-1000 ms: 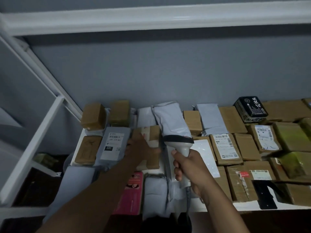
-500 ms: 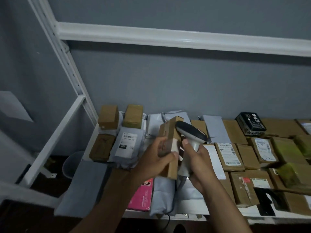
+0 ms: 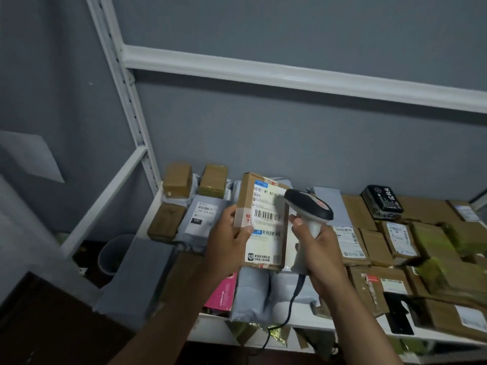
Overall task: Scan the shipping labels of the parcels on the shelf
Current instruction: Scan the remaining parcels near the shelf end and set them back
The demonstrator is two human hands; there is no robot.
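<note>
Fingers of the left hand (image 3: 229,233) are curled round one cardboard parcel (image 3: 263,222), the right hand (image 3: 320,248) grips the scanner (image 3: 308,209); many parcels on the shelf (image 3: 210,330) are judged unscanned.

Dim light. Flat blue-grey painted wall (image 3: 290,133) behind white metal shelving frame (image 3: 290,75); slotted white upright (image 3: 123,83) left; dark floor (image 3: 87,262) below.

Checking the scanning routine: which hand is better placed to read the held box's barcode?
Right hand: it grips the grey handheld scanner, head beside the brown cardboard box, which the left hand holds label-up.
</note>
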